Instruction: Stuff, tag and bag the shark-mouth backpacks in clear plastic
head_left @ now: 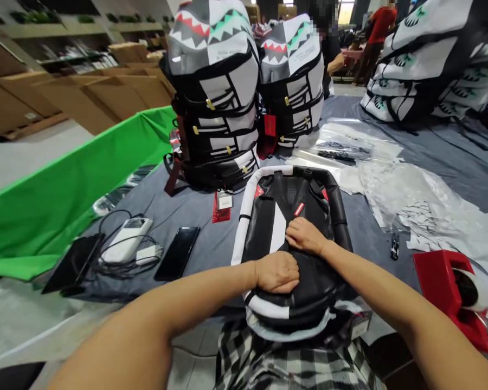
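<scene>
Lying beneath both hands (277, 272) (307, 235); backpack (263, 230)

Bare grey counter (212, 244) offers a low passage between the black-and-white backpack (315, 276) and the phone (177, 253) on the left, where looped cables (117, 266) and a white device (127, 241) crowd the next stretch. Stacked bags (231, 89) wall off the far side, a red tag (220, 210) before them. A narrower gap opens right of the backpack, short of a small black tool (395, 246), plastic wrapping (402, 189) and a red tape dispenser (441, 281).
</scene>
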### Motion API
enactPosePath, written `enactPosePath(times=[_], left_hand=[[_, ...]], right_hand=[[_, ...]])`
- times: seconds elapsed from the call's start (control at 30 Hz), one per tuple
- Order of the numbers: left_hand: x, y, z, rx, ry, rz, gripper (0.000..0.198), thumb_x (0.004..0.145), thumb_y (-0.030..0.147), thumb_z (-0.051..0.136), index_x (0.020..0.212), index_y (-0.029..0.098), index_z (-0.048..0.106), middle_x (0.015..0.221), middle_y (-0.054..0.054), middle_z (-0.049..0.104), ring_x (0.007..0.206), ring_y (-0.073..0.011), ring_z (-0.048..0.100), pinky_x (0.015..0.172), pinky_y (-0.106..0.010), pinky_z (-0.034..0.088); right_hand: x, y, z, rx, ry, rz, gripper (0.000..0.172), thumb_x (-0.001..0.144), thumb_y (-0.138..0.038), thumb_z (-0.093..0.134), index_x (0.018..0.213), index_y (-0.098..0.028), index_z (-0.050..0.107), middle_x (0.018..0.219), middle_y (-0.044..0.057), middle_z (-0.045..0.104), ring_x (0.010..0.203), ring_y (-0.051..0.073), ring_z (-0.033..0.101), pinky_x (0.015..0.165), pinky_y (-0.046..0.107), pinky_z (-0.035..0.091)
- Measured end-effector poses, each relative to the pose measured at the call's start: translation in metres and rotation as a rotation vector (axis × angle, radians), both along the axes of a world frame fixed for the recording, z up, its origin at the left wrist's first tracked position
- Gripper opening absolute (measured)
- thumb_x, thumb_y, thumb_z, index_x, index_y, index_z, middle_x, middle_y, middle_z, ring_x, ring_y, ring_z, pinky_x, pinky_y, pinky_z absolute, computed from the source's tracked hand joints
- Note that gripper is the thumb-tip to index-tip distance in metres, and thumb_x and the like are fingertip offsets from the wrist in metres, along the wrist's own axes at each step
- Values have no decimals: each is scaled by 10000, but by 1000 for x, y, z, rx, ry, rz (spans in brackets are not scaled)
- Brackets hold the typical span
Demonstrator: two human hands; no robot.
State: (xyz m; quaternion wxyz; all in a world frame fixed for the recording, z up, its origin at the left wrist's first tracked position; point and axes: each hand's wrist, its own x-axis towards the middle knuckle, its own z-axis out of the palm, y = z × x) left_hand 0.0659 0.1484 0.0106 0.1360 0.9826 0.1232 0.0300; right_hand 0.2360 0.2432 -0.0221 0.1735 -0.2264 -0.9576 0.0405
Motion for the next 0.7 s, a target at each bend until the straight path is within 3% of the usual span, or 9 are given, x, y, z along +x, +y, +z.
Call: enactPosePath(times=[0.1,0.2,0.27,0.37,0.43,0.5,0.7], left_hand=[[4,10,-17,31,31,79,334,941,289,398,718,222,638,751,-80,667,774,-203,588,826,-347,492],[2,9,-17,58,16,232,248,908,320,486,826,204,690,869,-79,700,907,-219,605,970,-383,467],[2,8,-15,91,-8,416,267,913,316,506,1006,161,703,1041,-104,704,1057,-252,588,1069,-440,411],[4,11,-14,133,-55,713,446,979,334,440,1340,102,563,1394,-173,555,1331,-349,434,1157,-579,276],[7,12,-16,125,-30,821,532,1000,416,427,1468,163,452,1535,-157,427,1440,-401,303,1171,-644,206],[9,12,-21,104,22,842,581,994,499,440,1520,257,391,1586,-111,378,1485,-413,232,1181,-658,183],[11,14,-35,157,-49,852,533,1007,481,434,1520,343,391,1594,-83,384,1502,-380,235,1195,-617,215]], right_hand=[[-1,-4,12,-2,-9,-97,298,1015,-252,392,825,-186,612,787,71,594,759,205,506,776,339,398],[-4,-28,40,34,53,-66,339,1034,-228,312,901,-173,620,803,72,626,788,197,545,832,351,408],[-9,-51,60,83,73,126,293,1020,-251,350,940,-181,622,841,72,654,832,202,566,852,367,405],[-17,-81,74,112,-107,577,184,970,-286,479,889,-206,622,812,48,661,786,194,568,767,348,402],[-21,-92,70,70,-259,719,143,937,-267,547,824,-206,609,748,28,647,696,171,548,684,322,389],[-21,-94,55,15,-303,722,150,918,-281,585,790,-205,596,726,21,642,654,163,537,640,315,380],[-16,-80,5,22,-133,711,142,873,-300,552,745,-238,561,675,4,598,672,179,552,674,319,406]])
